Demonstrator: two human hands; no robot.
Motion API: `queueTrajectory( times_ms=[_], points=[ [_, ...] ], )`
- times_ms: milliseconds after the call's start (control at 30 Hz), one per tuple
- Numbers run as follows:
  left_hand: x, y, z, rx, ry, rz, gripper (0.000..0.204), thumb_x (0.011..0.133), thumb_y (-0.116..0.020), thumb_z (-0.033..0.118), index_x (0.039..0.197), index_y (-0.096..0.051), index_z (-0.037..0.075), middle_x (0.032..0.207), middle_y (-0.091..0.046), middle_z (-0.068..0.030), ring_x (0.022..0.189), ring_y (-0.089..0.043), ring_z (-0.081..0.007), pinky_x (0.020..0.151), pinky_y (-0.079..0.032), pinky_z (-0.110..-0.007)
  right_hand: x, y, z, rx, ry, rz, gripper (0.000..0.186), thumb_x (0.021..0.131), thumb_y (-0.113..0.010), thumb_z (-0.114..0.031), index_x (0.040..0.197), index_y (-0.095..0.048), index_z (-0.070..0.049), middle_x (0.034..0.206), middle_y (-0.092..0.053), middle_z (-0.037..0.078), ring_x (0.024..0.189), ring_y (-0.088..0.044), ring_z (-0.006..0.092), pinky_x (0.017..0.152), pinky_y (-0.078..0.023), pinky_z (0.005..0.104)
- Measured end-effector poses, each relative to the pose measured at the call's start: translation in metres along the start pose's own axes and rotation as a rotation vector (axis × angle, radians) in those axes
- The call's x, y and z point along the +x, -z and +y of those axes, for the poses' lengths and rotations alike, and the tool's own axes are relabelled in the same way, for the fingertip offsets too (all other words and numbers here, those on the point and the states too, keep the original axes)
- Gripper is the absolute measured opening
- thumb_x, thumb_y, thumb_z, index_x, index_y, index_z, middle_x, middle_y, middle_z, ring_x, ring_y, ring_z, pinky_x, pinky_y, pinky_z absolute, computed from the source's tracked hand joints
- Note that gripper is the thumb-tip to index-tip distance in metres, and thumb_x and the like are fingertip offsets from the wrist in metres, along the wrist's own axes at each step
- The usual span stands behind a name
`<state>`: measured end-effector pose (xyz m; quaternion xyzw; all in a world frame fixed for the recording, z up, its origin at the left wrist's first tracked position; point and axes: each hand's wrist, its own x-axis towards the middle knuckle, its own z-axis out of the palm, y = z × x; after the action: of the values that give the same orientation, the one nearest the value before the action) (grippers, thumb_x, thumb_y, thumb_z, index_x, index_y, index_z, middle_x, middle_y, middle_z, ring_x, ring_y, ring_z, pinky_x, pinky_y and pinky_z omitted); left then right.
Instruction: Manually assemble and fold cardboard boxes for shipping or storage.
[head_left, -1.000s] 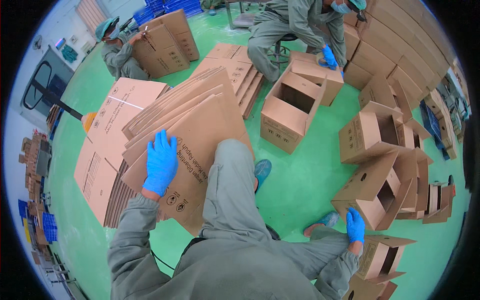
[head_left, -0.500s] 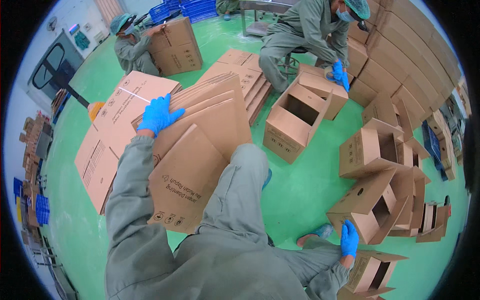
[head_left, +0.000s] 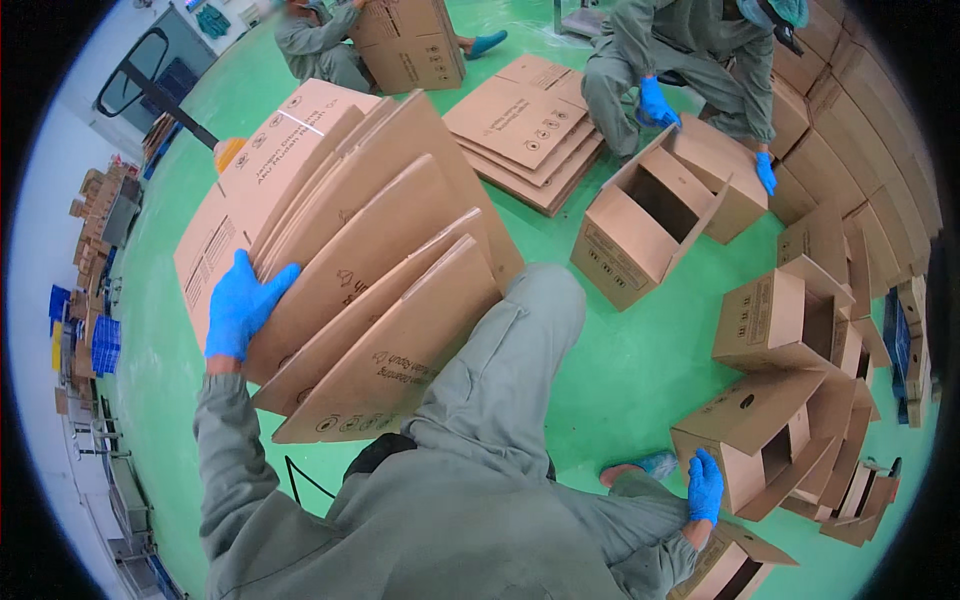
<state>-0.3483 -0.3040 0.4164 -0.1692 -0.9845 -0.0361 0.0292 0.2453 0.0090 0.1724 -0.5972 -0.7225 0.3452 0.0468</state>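
Observation:
Several flattened cardboard sheets point(head_left: 380, 250) lean fanned out against my left leg, over a thick flat stack point(head_left: 210, 260). My left hand point(head_left: 243, 305), in a blue glove, grips their left edge with thumb spread along it. My gloved right hand point(head_left: 704, 485) is closed beside my right knee, touching or very near the corner of an open box point(head_left: 730, 425); what is in its fingers, if anything, is hidden.
A co-worker point(head_left: 640, 60) handles cartons point(head_left: 625, 245) ahead right; another point(head_left: 315, 50) holds cardboard at back left. A flat pile point(head_left: 515, 130) lies between them. Open boxes point(head_left: 760, 320) line my right before stacked cartons point(head_left: 840, 150). A pallet-jack handle point(head_left: 170, 100) rises behind my stack.
My left hand has moved down and left along the sheets, which now stand more upright and fanned apart. The co-worker's hands have separated on the carton. The view has shifted.

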Motion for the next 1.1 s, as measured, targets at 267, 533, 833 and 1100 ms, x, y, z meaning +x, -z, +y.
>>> queueTrajectory(
  times_ms=[267, 533, 833, 1100],
  points=[
    [0.005, -0.022, -0.024, 0.116, 0.061, -0.007, 0.085, 0.068, -0.060, 0.067, 0.109, -0.049, -0.007, 0.096, -0.060, -0.0276, 0.089, -0.060, -0.0390, 0.076, -0.047, -0.045, -0.004, -0.001, 0.003, 0.261, 0.046, 0.160, 0.035, 0.091, -0.050, -0.020, 0.117, -0.055, 0.002, 0.117, -0.058, 0.017, 0.109, -0.054, 0.0249, 0.094, -0.040, 0.0337],
    [-0.009, -0.038, 0.022, -0.011, -0.646, 0.205, 0.050, 0.075, -0.066, 0.026, 0.118, -0.051, 0.003, 0.118, -0.051, -0.0176, 0.108, -0.049, -0.0335, 0.090, -0.040, -0.043, -0.005, -0.003, 0.020, 0.167, -0.020, 0.079, 0.035, 0.090, -0.051, -0.022, 0.116, -0.055, 0.001, 0.117, -0.058, 0.017, 0.109, -0.054, 0.0277, 0.094, -0.040, 0.0356],
    [-0.044, -0.088, 0.069, 0.099, -0.662, 0.147, 0.046, 0.077, -0.064, 0.027, 0.115, -0.052, 0.003, 0.110, -0.051, -0.0142, 0.101, -0.049, -0.0306, 0.084, -0.040, -0.042, -0.001, -0.004, 0.016, 0.158, 0.001, 0.112, 0.035, 0.090, -0.051, -0.023, 0.116, -0.056, 0.000, 0.115, -0.059, 0.018, 0.108, -0.055, 0.0291, 0.093, -0.041, 0.0368],
    [-0.054, -0.094, 0.077, 0.126, -0.818, 0.367, 0.050, 0.075, -0.066, 0.022, 0.120, -0.050, 0.007, 0.113, -0.051, -0.0156, 0.093, -0.053, -0.0317, 0.079, -0.045, -0.040, -0.017, 0.004, 0.000, 0.142, -0.011, 0.172, 0.035, 0.089, -0.052, -0.022, 0.116, -0.056, -0.001, 0.115, -0.059, 0.017, 0.107, -0.056, 0.0279, 0.092, -0.042, 0.0358]
  ],
)
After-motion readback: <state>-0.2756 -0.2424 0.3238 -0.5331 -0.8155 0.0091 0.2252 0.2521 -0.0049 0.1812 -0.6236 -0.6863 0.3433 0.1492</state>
